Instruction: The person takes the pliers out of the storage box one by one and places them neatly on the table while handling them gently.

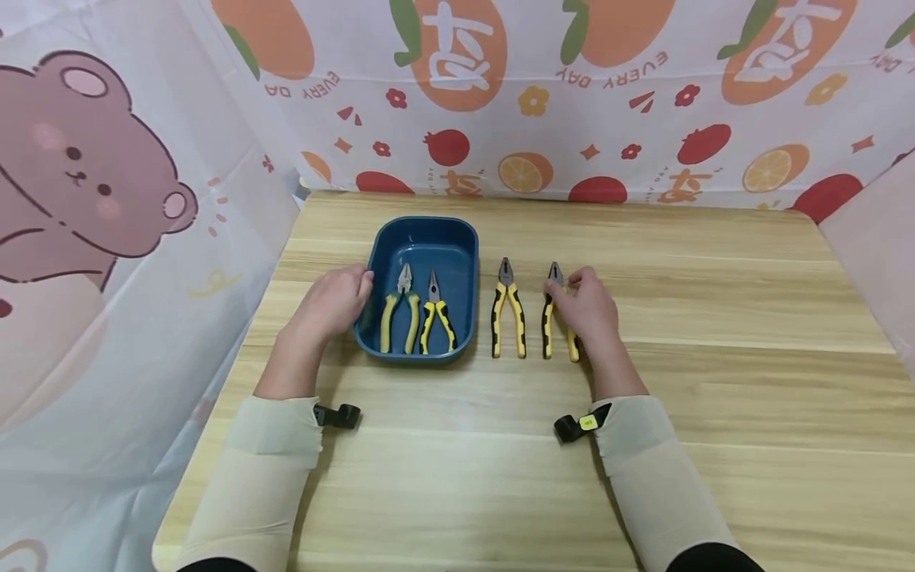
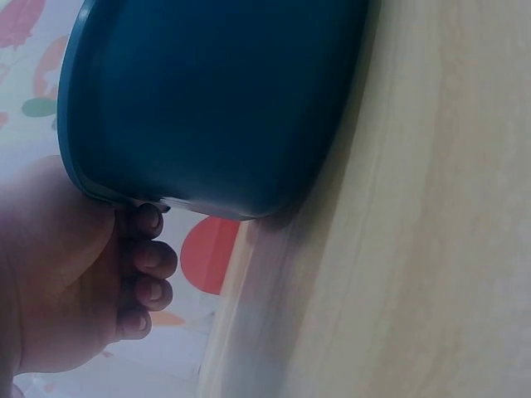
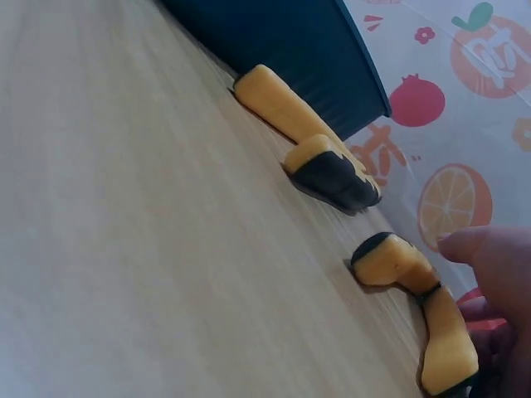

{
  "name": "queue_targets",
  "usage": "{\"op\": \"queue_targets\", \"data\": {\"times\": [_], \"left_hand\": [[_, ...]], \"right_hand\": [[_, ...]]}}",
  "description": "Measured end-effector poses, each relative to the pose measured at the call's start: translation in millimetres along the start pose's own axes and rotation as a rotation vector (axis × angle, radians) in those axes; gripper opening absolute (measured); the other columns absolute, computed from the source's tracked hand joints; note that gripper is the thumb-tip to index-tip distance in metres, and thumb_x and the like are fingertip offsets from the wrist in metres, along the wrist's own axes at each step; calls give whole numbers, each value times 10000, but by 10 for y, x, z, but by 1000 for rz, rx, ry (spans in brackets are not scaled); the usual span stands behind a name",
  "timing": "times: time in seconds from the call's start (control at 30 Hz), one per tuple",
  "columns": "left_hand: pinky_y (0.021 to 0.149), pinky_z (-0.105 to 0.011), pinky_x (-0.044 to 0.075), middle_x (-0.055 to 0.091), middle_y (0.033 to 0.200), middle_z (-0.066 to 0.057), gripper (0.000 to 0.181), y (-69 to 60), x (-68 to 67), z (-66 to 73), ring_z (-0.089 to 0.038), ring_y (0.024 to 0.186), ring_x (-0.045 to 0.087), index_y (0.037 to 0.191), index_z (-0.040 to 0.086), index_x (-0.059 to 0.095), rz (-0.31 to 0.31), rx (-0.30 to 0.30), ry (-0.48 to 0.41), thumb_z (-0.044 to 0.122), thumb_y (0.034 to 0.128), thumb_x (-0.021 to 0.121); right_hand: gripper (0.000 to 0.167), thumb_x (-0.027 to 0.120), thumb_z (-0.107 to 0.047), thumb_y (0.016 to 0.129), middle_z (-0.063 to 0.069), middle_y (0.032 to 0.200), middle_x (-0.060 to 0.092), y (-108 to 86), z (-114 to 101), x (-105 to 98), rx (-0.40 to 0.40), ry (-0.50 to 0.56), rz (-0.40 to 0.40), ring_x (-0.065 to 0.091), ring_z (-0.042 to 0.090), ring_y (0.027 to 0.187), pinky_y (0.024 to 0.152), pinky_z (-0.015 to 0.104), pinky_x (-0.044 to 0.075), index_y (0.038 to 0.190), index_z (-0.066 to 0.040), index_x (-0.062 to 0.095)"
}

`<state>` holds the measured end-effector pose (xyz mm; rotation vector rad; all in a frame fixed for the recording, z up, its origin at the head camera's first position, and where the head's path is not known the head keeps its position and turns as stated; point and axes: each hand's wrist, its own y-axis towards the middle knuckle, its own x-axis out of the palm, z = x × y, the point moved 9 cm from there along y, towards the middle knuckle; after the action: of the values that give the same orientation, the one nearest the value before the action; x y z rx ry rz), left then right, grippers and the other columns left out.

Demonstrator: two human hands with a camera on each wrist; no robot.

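In the head view my left hand (image 1: 331, 300) grips the left side of a dark blue tray (image 1: 457, 250). The left wrist view shows the tray's outer wall (image 2: 216, 99) with curled fingers (image 2: 151, 259) below the rim. Two tools lie inside: combination pliers (image 1: 389, 322) with dull yellow-green handles, and needle-nose pliers (image 1: 433, 290) with yellow-black handles. My right hand (image 1: 589, 308) is over the rightmost yellow-black pliers (image 1: 547, 330), thumb by the joint and fingers at the other side. Those pliers lie flat, handles spread; the hand hides part of them.
Another pair of yellow-black pliers (image 1: 506, 274) lies between the tray and my right hand, jaws pointing away. The wooden table (image 1: 715, 318) ends at a fruit-print cloth (image 1: 529, 143) behind. A bear-print cloth (image 1: 79, 167) hangs at the left.
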<state>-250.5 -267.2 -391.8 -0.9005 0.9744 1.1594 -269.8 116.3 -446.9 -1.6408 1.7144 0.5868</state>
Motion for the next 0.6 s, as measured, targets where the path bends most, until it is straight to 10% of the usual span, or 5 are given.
{"op": "queue_targets", "data": {"times": [0.27, 0.6], "left_hand": [[774, -475, 414, 534, 809, -147, 368, -5, -4, 10, -335, 826, 522, 871, 47, 530, 6, -2, 3, 263, 1068, 306], [758, -464, 415, 515, 794, -139, 377, -11, -4, 13, -328, 815, 518, 868, 49, 529, 12, 2, -7, 271, 1069, 300]], "right_hand": [[479, 610, -421, 942, 129, 1000, 543, -156, -563, -159, -232, 102, 164, 516, 269, 844, 704, 405, 416, 1246, -56, 548], [341, 621, -325, 961, 70, 1090, 613, -634, -1782, 303, -694, 30, 51, 559, 203, 962, 803, 336, 487, 1211, -93, 610]]}}
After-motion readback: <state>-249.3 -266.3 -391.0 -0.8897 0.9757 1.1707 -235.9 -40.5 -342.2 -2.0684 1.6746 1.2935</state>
